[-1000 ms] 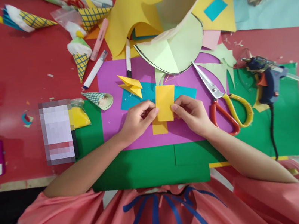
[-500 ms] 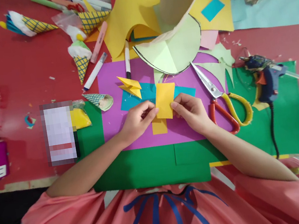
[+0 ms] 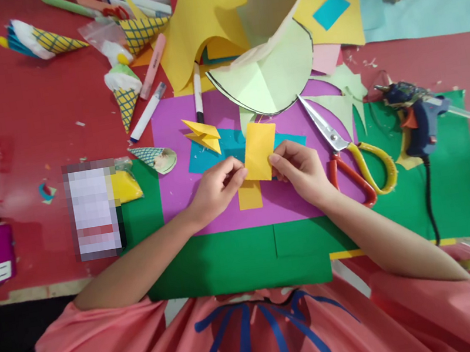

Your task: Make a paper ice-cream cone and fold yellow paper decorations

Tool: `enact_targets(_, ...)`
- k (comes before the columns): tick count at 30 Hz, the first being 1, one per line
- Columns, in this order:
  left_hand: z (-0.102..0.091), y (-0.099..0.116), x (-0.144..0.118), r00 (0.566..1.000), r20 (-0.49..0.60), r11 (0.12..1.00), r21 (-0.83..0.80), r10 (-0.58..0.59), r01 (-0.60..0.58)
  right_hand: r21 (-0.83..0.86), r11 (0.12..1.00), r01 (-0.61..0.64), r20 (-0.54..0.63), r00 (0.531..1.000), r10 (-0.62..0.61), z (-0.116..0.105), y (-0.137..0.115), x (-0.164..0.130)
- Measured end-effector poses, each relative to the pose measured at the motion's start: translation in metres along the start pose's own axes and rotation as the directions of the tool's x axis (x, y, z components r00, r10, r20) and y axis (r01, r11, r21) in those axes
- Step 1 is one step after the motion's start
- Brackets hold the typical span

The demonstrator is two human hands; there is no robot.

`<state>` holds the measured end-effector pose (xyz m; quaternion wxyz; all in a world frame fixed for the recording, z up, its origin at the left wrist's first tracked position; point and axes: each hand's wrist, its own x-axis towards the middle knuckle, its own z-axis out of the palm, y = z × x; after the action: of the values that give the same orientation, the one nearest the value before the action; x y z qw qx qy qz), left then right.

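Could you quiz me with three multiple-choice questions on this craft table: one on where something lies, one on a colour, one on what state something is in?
1. Where do the scissors lie?
A. right of the right hand
B. left of the left hand
C. on the person's lap

2. What colour is the paper piece held between both hands?
A. blue
B. yellow
C. white

3. How do the scissors stand?
A. shut
B. blades open
C. held in a hand

Answers:
1. A, they rest on the purple sheet and green sheet, just beyond the right hand.
2. B, the pinched rectangle is yellow, over a blue piece.
3. B, the two blades spread apart and no hand touches them.
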<state>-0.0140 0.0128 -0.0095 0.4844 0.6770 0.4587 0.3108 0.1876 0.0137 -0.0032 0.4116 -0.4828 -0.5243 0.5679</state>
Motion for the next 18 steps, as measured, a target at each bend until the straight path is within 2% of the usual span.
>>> enact_targets(9,0.0006,0.0037,0.0004,1.000,0.025,0.999,-0.049,-0.011,0.012,-0.001,1.000,-0.002,-0.025,1.000,0.002,-0.0016,0.0013,0.0016)
enact_targets(18,0.0001,0.0022,0.0000,0.999,0.034,1.000,-0.027,-0.014,0.014,0.018,1.000,-0.007,-0.023,1.000,0.007,-0.0011,0.0016,0.0006)
